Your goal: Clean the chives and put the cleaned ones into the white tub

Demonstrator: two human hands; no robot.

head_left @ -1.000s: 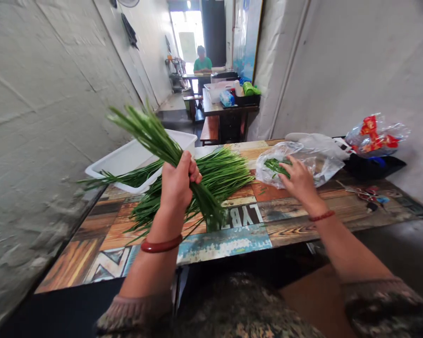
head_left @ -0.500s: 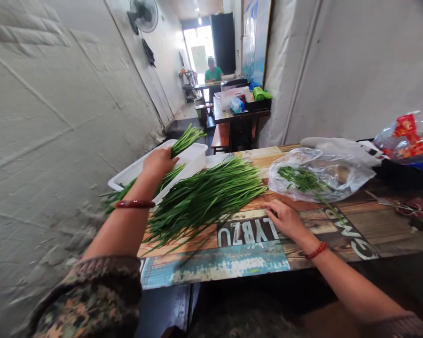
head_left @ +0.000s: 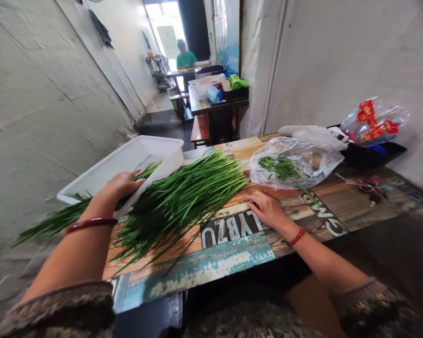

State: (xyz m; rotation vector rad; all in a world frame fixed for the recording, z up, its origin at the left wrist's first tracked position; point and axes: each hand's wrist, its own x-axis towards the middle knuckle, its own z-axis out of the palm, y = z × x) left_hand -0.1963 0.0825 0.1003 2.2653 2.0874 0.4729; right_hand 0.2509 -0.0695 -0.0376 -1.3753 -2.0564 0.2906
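My left hand (head_left: 121,185) is closed around a bunch of garlic chives (head_left: 61,218) at the white plastic tub (head_left: 88,166). The stalk ends show to the right of my fingers, and the leaves trail left over the tub's rim. Beside the tub, a large pile of garlic chives (head_left: 183,192) lies on the table, stalks pointing right. My right hand (head_left: 268,209) rests on the table just past those stalk ends, fingers curled together. Whatever it may hold is hidden.
A clear plastic bag (head_left: 324,171) with green trimmings (head_left: 284,166) lies on the wood-patterned table (head_left: 232,260). Farther right are a bag with red wrappers (head_left: 368,122) and some small items (head_left: 372,185). A person in green (head_left: 186,58) sits behind the second table (head_left: 200,107).
My left hand has lowered the chive bunch from above the tub down to it, leaves swinging left. My right hand stays by the pile's stalk ends. The view has shifted.
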